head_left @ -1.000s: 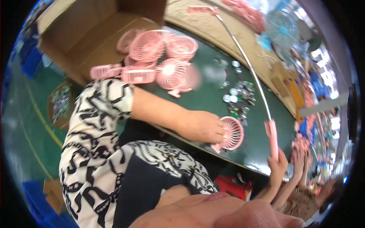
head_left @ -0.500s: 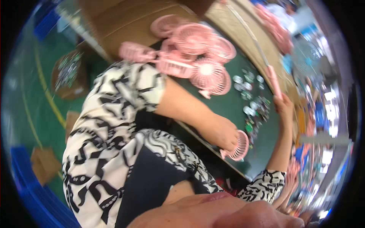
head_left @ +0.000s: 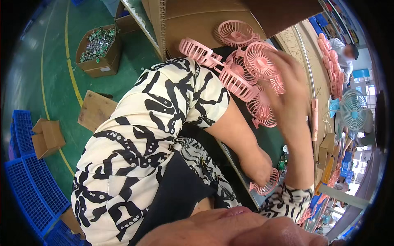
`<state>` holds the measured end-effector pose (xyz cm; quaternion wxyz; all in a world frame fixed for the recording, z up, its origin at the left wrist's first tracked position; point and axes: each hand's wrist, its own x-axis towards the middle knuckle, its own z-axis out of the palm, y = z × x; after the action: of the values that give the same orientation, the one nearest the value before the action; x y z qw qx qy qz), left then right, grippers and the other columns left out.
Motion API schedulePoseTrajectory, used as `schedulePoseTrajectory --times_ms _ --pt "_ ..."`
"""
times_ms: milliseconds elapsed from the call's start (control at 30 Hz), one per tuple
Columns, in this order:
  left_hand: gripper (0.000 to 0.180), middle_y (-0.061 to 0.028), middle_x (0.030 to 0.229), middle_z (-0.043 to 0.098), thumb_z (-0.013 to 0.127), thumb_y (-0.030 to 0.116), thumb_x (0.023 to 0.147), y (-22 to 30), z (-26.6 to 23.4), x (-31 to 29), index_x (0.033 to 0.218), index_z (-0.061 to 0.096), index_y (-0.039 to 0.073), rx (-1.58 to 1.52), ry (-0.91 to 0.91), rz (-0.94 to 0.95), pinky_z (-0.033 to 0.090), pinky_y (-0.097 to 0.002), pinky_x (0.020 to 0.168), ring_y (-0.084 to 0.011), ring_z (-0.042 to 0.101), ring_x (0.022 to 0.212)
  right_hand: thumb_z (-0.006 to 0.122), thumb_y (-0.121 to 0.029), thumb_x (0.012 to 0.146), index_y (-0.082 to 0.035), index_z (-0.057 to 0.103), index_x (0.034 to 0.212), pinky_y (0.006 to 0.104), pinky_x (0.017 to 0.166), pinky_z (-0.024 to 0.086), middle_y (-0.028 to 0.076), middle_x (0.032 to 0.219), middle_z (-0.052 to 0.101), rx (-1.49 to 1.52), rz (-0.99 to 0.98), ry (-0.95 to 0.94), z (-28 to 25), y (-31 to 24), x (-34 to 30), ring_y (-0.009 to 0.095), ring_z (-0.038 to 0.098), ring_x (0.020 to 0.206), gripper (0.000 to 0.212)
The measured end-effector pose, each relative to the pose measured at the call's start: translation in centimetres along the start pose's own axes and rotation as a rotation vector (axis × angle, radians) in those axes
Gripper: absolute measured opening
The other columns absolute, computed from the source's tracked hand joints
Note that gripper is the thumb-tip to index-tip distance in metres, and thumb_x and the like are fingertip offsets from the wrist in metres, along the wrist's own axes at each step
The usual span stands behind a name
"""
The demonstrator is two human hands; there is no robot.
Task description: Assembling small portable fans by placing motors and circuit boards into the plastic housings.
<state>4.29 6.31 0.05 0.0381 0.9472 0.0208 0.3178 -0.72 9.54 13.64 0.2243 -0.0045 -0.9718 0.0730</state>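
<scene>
My left hand (head_left: 257,166) grips pink cage (head_left: 271,183) at table (head_left: 262,140) edge; my right hand (head_left: 289,84), blurred, fingers spread, hangs empty before piled pink fans (head_left: 255,61) near carton (head_left: 191,26).

Upper garment (head_left: 123,158): off-white fabric with a bold black print of curved, branching strokes. Some strokes carry rows of small pale dots. Left sleeve (head_left: 207,92): short, loose, finished with a straight hem, printed to match. Right sleeve (head_left: 285,201): same print. Front panel (head_left: 180,190): plain, near-black, bordered by printed fabric. Left hand (head_left: 257,169) and right hand (head_left: 289,84): bare, with rounded fingers.
</scene>
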Motion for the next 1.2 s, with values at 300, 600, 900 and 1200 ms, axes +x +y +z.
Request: schedulePoseTrajectory --times_ms 300,600,900,1200 --pt "0.017 -0.0134 0.088 0.071 0.060 0.019 0.081 -1.4 -0.3 2.1 0.088 0.069 0.006 0.152 -0.021 0.065 0.053 -0.0448 0.072 -0.0358 0.067 0.087 0.061 -0.032 0.089 -0.006 0.060 0.120 0.0464 0.080 0.051 0.022 0.087 0.068 -0.095 -0.104 -0.134 6.5 1.6 6.3 0.039 0.066 0.087 0.041" --pt "0.016 -0.0177 0.087 0.068 0.059 0.015 0.084 -0.8 0.1 1.2 0.090 0.065 0.001 0.003 -0.095 -0.022 0.052 -0.0483 0.070 -0.0369 0.066 0.084 0.061 -0.037 0.090 -0.001 0.060 0.126 0.0469 0.081 0.051 0.028 0.090 0.067 0.069 0.429 -0.215 4.3 7.8 2.6 0.042 0.067 0.088 0.051" --pt "0.013 -0.0090 0.086 0.065 0.060 0.017 0.080 -1.3 -1.3 0.5 0.087 0.061 0.006 0.088 -0.011 -0.145 0.048 -0.0427 0.076 -0.0286 0.064 0.086 0.068 -0.023 0.088 -0.006 0.062 0.124 0.0385 0.091 0.047 0.016 0.114 0.063 -0.018 0.290 0.059 -2.5 5.8 -3.0 0.033 0.061 0.107 0.041" --pt "0.016 -0.0048 0.089 0.063 0.057 0.019 0.082 0.6 -3.6 -1.0 0.093 0.059 0.008 0.271 0.150 -0.151 0.044 -0.0376 0.081 -0.0218 0.061 0.089 0.060 -0.005 0.095 0.003 0.067 0.114 0.0246 0.081 0.051 0.008 0.104 0.067 0.177 0.925 0.723 -7.2 -0.3 -25.8 0.013 0.063 0.091 0.022"
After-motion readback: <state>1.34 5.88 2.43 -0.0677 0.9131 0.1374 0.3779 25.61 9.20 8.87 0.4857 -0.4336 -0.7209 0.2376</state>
